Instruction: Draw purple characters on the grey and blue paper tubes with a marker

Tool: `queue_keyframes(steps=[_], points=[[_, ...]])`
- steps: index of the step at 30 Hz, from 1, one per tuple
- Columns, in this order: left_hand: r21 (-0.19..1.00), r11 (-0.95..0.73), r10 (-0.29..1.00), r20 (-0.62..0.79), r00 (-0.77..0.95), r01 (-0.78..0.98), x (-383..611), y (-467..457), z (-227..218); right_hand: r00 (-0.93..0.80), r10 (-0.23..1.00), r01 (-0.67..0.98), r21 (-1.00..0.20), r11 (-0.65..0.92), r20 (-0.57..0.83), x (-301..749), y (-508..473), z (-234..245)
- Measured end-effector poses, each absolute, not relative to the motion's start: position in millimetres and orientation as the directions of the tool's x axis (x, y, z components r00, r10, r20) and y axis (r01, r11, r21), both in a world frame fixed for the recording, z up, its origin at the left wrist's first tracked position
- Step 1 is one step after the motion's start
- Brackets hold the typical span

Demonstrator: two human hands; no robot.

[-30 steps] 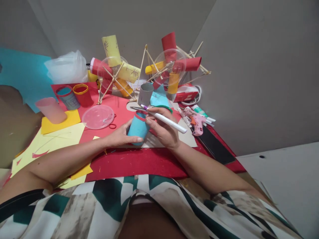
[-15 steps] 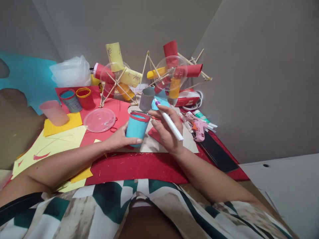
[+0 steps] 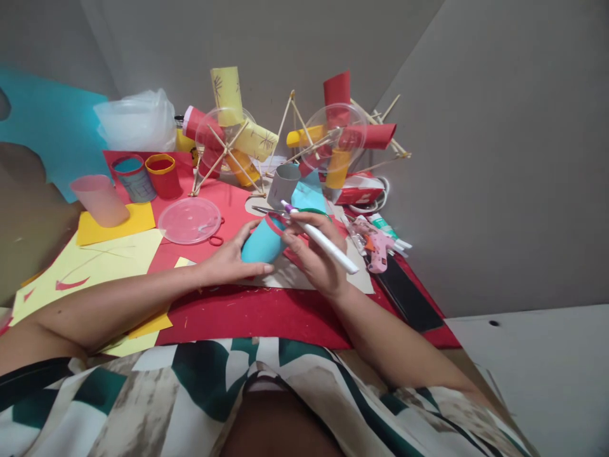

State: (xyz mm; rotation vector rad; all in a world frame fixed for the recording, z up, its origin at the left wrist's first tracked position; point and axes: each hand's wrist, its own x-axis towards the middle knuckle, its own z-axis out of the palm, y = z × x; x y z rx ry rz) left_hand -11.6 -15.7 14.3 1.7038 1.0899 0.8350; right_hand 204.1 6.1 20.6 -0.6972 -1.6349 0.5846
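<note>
My left hand (image 3: 227, 260) is wrapped round a blue paper tube with a red rim (image 3: 262, 242), tilted away from me over the red sheet (image 3: 247, 311). My right hand (image 3: 311, 254) grips a white pen with a purple tip (image 3: 320, 237), and its fingers press against the tube's side near the rim. The pen tip points up and left, just above the rim. Scissors with green handles (image 3: 266, 211) lie right behind the tube.
Two stick-and-tube wheel models (image 3: 228, 136) (image 3: 340, 136) stand at the back. A grey tube (image 3: 284, 183), clear lid (image 3: 189, 220), pink cup (image 3: 101, 200), two small cups (image 3: 136, 178) (image 3: 163, 174), pink glue gun (image 3: 378, 241), black phone (image 3: 408, 289), yellow paper (image 3: 95, 260) and a plastic bag (image 3: 136, 120) lie about.
The blue tube has tipped from upright half a second ago to leaning away from me. My right hand has dropped the pen lower and closed back onto the tube's rim.
</note>
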Motion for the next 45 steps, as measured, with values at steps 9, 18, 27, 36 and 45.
queue_keyframes(steps=[9, 18, 27, 36, 45], points=[[0.826, 0.517, 0.652, -0.212, 0.728, -0.223, -18, -12, 19, -0.035, 0.701, -0.016, -0.702, 0.712, 0.712, 211, 11, 20], [0.983, 0.173, 0.864, -0.179, 0.471, 0.055, -18, -15, 27, -0.038, 0.749, 0.037, -0.748, 0.663, 0.662, 211, 14, 17], [0.877, -0.144, 0.958, 0.008, 0.286, 0.459, -8, -18, 20, -0.074, 0.705, 0.183, -0.685, 0.705, 0.706, 206, 5, 18], [0.986, 0.165, 0.838, -0.140, 0.528, 0.000, -16, -16, 27, -0.123, 0.772, 0.056, -0.773, 0.632, 0.623, 212, 9, 15], [0.998, 0.062, 0.864, -0.070, 0.498, 0.034, -14, -16, 24, -0.066, 0.803, 0.114, -0.795, 0.595, 0.592, 210, 10, 14]])
